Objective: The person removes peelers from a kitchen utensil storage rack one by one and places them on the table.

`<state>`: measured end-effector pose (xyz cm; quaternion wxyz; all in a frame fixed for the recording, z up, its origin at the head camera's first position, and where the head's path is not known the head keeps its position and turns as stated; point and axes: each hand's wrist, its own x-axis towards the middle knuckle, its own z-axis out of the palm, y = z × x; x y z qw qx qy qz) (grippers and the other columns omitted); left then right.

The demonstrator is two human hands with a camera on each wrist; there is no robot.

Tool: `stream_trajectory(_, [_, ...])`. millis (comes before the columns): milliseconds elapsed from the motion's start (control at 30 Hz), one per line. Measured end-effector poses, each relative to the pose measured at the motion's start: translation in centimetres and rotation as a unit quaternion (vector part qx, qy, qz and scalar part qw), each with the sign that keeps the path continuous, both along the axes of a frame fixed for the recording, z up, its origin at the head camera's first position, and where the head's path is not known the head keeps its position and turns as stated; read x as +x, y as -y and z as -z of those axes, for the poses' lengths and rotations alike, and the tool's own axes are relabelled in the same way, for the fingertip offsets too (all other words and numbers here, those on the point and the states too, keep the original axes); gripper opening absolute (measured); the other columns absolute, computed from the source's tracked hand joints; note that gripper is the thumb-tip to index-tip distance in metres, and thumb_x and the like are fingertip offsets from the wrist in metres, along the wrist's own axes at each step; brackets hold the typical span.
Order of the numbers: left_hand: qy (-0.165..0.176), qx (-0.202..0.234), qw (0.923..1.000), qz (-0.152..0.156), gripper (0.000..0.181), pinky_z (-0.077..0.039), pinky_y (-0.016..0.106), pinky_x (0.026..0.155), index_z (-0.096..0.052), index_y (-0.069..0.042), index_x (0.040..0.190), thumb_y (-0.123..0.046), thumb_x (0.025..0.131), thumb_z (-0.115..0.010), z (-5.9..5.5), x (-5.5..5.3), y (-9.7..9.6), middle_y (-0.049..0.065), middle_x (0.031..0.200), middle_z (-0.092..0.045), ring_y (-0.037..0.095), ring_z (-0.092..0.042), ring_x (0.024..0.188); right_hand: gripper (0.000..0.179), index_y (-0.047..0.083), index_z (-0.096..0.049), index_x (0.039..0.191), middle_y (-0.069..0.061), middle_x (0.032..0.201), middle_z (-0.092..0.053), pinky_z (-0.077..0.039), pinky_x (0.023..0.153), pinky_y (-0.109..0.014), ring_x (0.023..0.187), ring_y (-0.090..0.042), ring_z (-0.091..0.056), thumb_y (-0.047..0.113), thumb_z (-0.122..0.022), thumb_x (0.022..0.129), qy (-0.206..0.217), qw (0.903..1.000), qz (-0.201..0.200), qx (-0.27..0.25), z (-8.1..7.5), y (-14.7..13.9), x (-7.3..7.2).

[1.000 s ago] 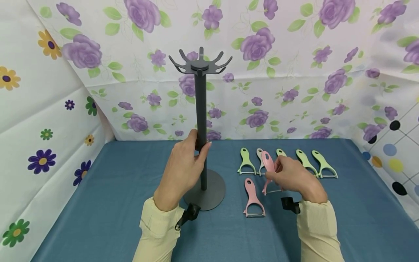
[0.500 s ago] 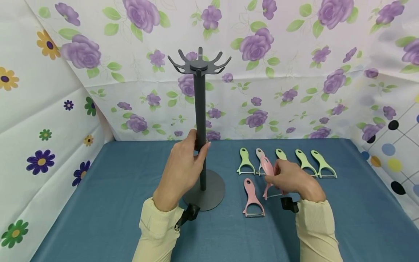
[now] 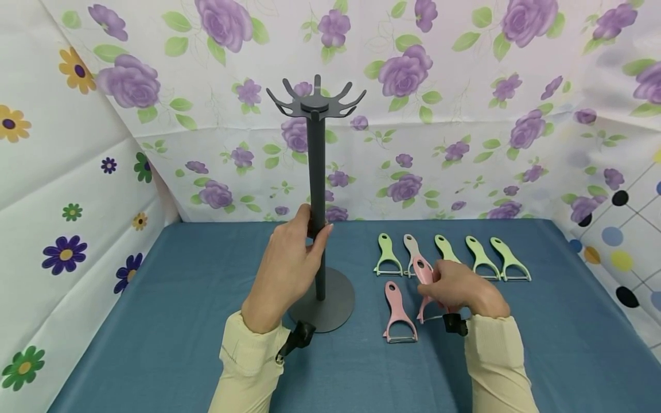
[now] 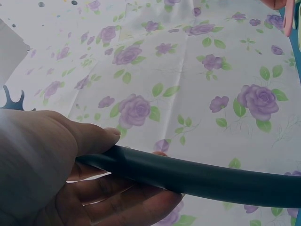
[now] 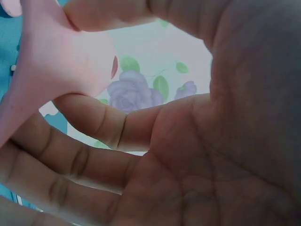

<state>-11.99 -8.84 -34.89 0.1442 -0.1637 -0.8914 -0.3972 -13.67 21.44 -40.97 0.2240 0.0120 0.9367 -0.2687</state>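
A dark grey stand [image 3: 317, 166] with a ring of upturned hooks at its top rises from a round base. My left hand [image 3: 286, 258] grips its pole at mid-height, thumb on one side and fingers round the other, as the left wrist view also shows. A pink peeler [image 3: 424, 269] is pinched between the thumb and fingers of my right hand [image 3: 462, 287]; its handle points up and away, its blade end low over the cloth. In the right wrist view the pink peeler [image 5: 51, 61] fills the left side. Another pink peeler [image 3: 396, 312] lies just left of it.
Behind the held peeler lies a row: a green peeler [image 3: 386, 252], a whitish peeler [image 3: 411, 245] and more green peelers [image 3: 508, 258]. They rest on a blue cloth [image 3: 181, 321]. A flowered sheet [image 3: 465, 103] hangs behind the table.
My right hand has lowered the pink peeler and drawn it slightly toward me, uncovering more of the whitish peeler. My left hand stays on the pole.
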Motion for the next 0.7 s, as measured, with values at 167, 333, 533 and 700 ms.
stream_trajectory(167, [-0.002,-0.001,1.0000,-0.001,0.021,-0.063,0.037,0.071,-0.057,-0.005,0.115,-0.024,0.106,-0.059,0.0,0.0,0.0,0.007,0.093,-0.070,0.020,-0.072,0.083,0.028,0.006,-0.059,0.087,-0.005,0.063,-0.058,-0.044,0.051,-0.031,0.054,-0.017,-0.053,0.030,-0.067,0.096,0.017,0.9998,0.007,0.009,0.3,0.0,-0.1])
stream_trajectory(333, [-0.002,-0.004,1.0000,-0.001,0.022,-0.062,0.036,0.070,-0.057,-0.005,0.115,-0.025,0.106,-0.059,0.0,0.0,0.0,0.007,0.093,-0.070,0.019,-0.071,0.081,0.029,0.006,-0.060,0.081,-0.003,0.059,-0.052,-0.041,0.050,-0.030,0.051,-0.015,-0.047,0.030,-0.068,0.096,0.028,0.9994,0.015,0.011,0.7,0.0,0.0])
stream_trajectory(533, [0.001,-0.002,1.0000,0.000,0.022,-0.063,0.037,0.072,-0.057,-0.005,0.115,-0.024,0.106,-0.059,0.0,0.0,0.0,0.008,0.094,-0.071,0.020,-0.072,0.083,0.031,0.007,-0.061,0.074,-0.001,0.056,-0.049,-0.037,0.047,-0.028,0.048,-0.014,-0.042,0.029,-0.069,0.096,0.036,0.9991,0.023,0.006,1.3,-0.1,0.0])
stream_trajectory(700, [0.002,-0.004,1.0000,-0.002,0.022,-0.063,0.037,0.071,-0.057,-0.005,0.115,-0.024,0.106,-0.058,-0.1,0.0,0.0,0.007,0.094,-0.070,0.019,-0.071,0.082,0.030,0.009,-0.062,0.072,0.001,0.056,-0.046,-0.034,0.046,-0.027,0.047,-0.012,-0.039,0.027,-0.067,0.096,0.053,0.9981,0.033,0.002,1.5,-0.2,0.0])
